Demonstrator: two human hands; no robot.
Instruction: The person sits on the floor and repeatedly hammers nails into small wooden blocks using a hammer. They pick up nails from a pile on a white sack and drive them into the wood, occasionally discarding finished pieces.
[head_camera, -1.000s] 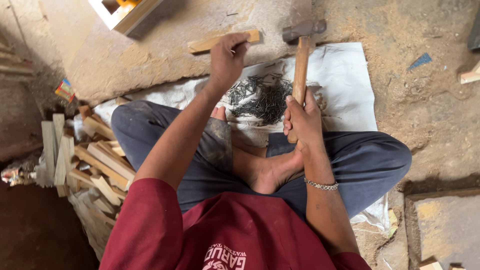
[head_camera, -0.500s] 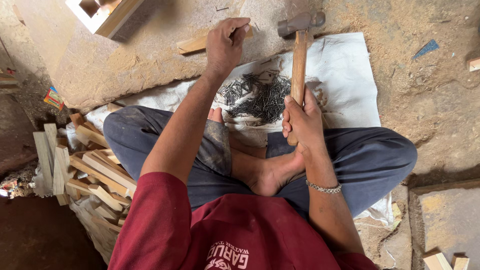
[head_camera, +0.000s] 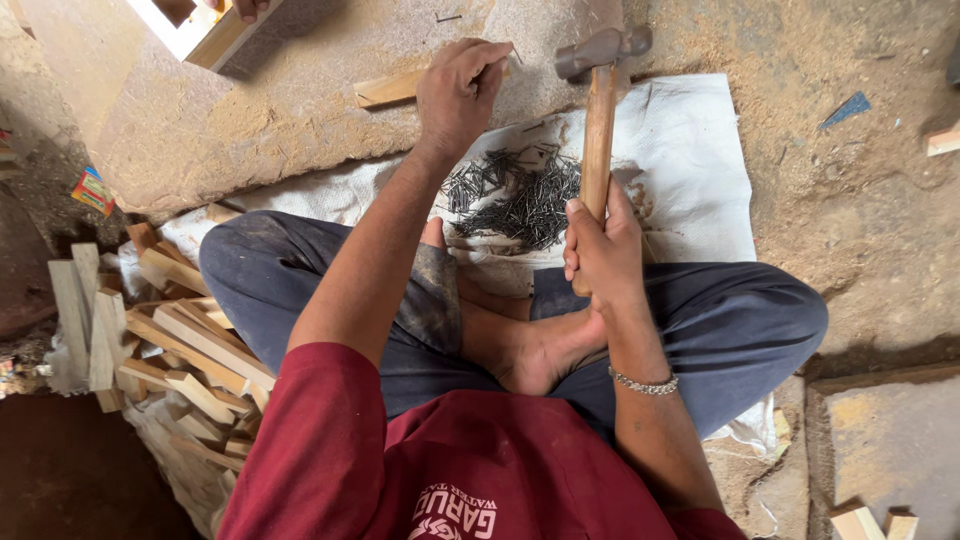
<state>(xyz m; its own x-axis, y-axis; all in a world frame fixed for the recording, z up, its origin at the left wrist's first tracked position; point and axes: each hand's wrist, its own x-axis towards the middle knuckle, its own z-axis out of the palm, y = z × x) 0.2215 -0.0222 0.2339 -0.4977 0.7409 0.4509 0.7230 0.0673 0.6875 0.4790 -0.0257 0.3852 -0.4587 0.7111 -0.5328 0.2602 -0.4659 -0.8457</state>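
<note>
On the floor: pale wooden strip (head_camera: 388, 88), partly hidden under left hand (head_camera: 455, 95).
Left fingers: pinched narrow; nail hard to make out.
Right hand (head_camera: 600, 245): fingers wrapped around wooden-handled steel hammer (head_camera: 598, 120).
Nearby: heap of dark nails (head_camera: 515, 195).

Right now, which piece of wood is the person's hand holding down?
The flat strip lying alone on the stone slab, under the left hand. The other pieces sit untouched in the pile beside the person's knee.
</note>
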